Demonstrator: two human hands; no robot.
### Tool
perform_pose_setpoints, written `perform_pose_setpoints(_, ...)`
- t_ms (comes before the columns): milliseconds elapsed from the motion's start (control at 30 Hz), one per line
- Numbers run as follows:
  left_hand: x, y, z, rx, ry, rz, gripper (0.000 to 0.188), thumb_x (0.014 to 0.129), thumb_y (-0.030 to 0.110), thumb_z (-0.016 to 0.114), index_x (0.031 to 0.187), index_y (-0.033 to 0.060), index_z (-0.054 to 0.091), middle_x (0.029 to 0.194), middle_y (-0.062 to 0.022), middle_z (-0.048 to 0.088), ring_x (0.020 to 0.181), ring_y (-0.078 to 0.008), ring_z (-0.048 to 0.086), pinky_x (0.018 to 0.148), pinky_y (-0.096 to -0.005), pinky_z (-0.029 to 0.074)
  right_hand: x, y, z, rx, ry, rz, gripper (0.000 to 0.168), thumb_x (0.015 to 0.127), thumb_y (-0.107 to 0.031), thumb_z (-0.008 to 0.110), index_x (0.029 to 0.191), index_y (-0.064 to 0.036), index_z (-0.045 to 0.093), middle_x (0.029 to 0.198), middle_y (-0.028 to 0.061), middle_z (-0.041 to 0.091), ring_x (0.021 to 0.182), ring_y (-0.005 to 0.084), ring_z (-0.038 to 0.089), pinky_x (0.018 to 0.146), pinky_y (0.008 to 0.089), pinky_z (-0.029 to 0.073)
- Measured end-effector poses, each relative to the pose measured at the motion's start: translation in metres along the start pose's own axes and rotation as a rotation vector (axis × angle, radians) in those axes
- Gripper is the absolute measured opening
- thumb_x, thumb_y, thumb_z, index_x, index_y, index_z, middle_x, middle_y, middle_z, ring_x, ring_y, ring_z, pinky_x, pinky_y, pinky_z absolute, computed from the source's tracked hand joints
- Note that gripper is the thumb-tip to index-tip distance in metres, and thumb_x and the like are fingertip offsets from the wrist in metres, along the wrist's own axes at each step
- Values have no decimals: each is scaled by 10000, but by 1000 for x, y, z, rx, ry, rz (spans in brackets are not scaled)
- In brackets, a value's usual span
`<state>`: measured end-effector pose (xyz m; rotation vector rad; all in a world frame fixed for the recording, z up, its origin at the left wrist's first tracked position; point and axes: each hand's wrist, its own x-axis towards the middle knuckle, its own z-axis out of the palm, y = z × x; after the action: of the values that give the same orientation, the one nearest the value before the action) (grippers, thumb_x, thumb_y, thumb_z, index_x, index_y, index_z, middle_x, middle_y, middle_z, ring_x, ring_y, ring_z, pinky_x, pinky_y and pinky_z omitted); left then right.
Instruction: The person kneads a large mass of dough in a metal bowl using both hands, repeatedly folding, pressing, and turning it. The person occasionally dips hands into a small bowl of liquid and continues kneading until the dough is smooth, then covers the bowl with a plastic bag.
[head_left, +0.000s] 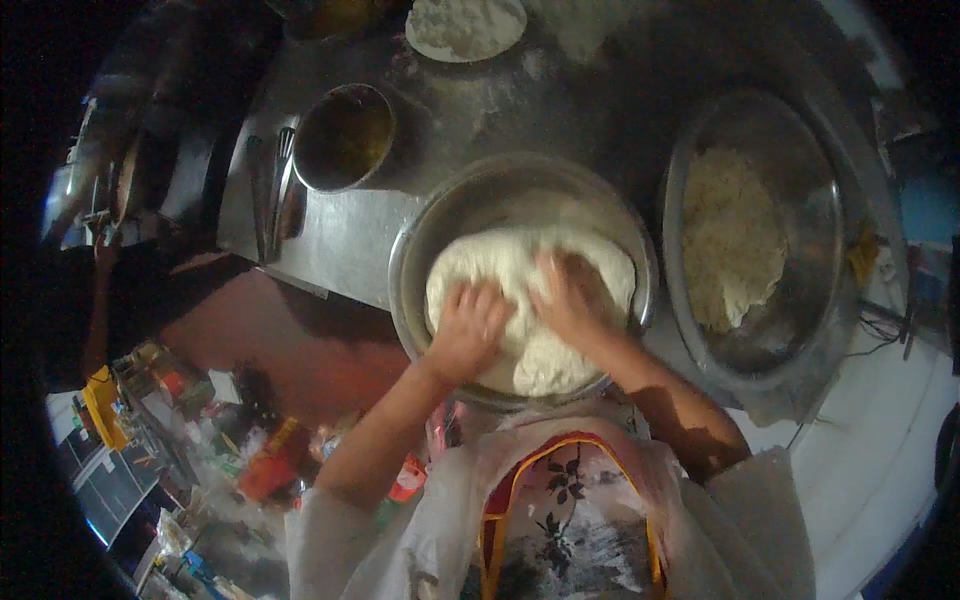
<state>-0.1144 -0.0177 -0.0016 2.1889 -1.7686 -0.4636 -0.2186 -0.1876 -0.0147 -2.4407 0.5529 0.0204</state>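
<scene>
A large mass of pale dough (480, 259) fills much of a round metal bowl (409, 300) in front of me. My left hand (471, 326) presses on the dough at the bowl's near left, fingers pointing away from me. To its right, my right hand (571, 300) lies on the dough a little farther in and looks blurred. The dough bulges between and around both hands, and a rough, lumpy part of it sits at the near side, below my right hand. Part of my right hand's fingers is hard to make out.
A large metal basin (814, 300) holding a dough-like mass (731, 232) stands at the right. A metal pot (345, 139) of dark liquid is at the upper left, beside metal utensils (281, 187). A bowl of white flour-like powder (465, 26) stands at the far side of the metal table (352, 240).
</scene>
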Motion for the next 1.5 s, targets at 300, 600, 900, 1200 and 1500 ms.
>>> perform_pose_setpoints(300,22,14,-1,-201,-52,-341,790,593,256,748,1210,-82,388,1304,-284,377,1246,-442,326,1063,-541,200,27,-26,-20,12,-46,-96,551,833,-147,575,1350,-82,394,1340,240,390,1207,411,405,1012,469,317)
perform_pose_setpoints(600,29,55,21,-39,-59,-590,1047,620,460,748,1292,-181,264,1401,-371,190,1360,-470,73,1099,-564,41,53,-33,-5,-83,-147,-117,780,834,-429,579,1450,-187,167,1498,169,144,1393,337,81,1073,595,97)
perform_pose_setpoints(900,-6,24,-79,-636,-521,-810,564,752,368,713,1184,43,550,1260,-196,503,1160,-306,495,956,-405,389,-11,-27,-45,206,-12,-256,520,786,-241,659,1277,-129,527,1333,214,437,1221,364,430,1016,416,351)
perform_pose_setpoints(1200,90,-8,-24,-709,176,-586,698,670,362,781,1185,-24,514,1134,-201,560,1093,-347,516,931,-392,403,58,35,-33,611,-63,377,357,800,-203,674,1096,-25,587,1019,166,604,960,277,586,861,358,450)
perform_pose_setpoints(1500,-26,13,25,33,108,-2,336,709,163,603,1037,123,540,1153,-138,485,1210,-327,395,1062,-565,211,-24,-15,-25,252,-365,71,548,640,-152,769,1111,-20,522,1019,182,601,940,324,595,801,391,475)
